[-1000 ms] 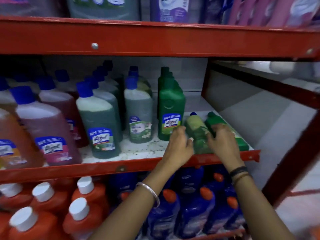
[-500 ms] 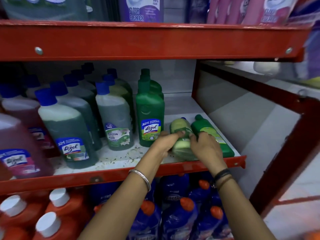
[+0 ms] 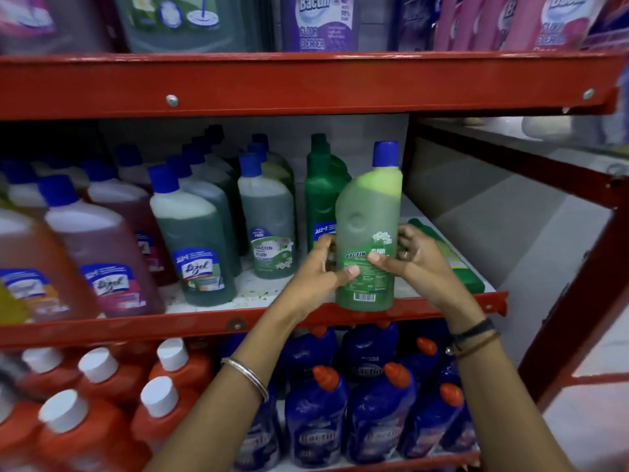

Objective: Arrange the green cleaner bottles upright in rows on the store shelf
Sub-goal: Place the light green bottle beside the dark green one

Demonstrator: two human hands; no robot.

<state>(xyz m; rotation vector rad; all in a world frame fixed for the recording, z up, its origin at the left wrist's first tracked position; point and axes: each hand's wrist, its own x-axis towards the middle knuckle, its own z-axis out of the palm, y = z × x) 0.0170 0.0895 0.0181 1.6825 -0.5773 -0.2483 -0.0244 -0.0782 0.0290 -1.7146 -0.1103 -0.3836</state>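
You've just stood the light green bottle point(image 3: 367, 233) upright, left hand point(image 3: 318, 270) and right hand point(image 3: 413, 258) both clasping it, right of the dark green row point(image 3: 323, 199); the lying bottle point(image 3: 449, 257) beside it still needs righting

Pale green, blue-capped plastic cleaner bottle point(image 3: 367, 229), formerly lying at the shelf's front edge, now raised upright between both hands.

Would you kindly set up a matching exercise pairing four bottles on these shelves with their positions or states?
Things:
1. light green bottle with blue cap
2. dark green bottle beside the right hand
3. dark green Lizol bottle
4. orange bottles with white caps

States:
A. lying on its side
B. on the lower shelf
C. held upright by both hands
D. standing upright, unheld

Pairs: 1-C, 2-A, 3-D, 4-B
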